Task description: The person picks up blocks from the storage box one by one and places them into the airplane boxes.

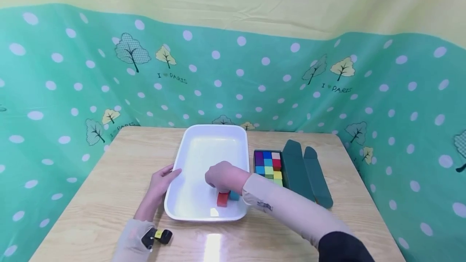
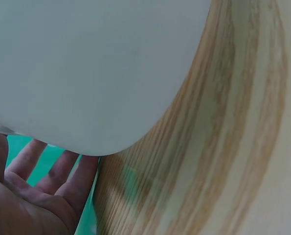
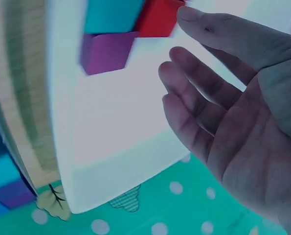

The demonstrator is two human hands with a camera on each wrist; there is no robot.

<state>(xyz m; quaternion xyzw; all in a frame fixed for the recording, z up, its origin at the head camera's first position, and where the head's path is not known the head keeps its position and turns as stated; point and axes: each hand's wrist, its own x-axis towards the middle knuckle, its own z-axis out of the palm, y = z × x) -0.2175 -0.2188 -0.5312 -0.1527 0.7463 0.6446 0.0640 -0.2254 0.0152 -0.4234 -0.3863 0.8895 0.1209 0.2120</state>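
My left hand (image 1: 162, 182) holds the left rim of a white plastic tray (image 1: 174, 197), thumb over the edge and fingers outside. In the left wrist view, its fingers (image 2: 59, 181) reach behind the tray's wall. Over the tray, my right hand (image 1: 222, 175) has loosely bent fingers with nothing between them. Its thumb tip lies right by a red block (image 3: 157, 18) in the right wrist view. Against that block stands a teal block (image 3: 112, 15), with a purple block (image 3: 107, 53) adjoining; the hand hides the purple one in the head view.
Right of the tray lies an open dark green box (image 1: 285, 175) with rows of coloured blocks (image 1: 267, 163), its lid flaps (image 1: 316, 177) spread rightward. My right forearm crosses its near part. A patterned cloth (image 1: 233, 72) hangs behind the wooden table (image 1: 109, 181).
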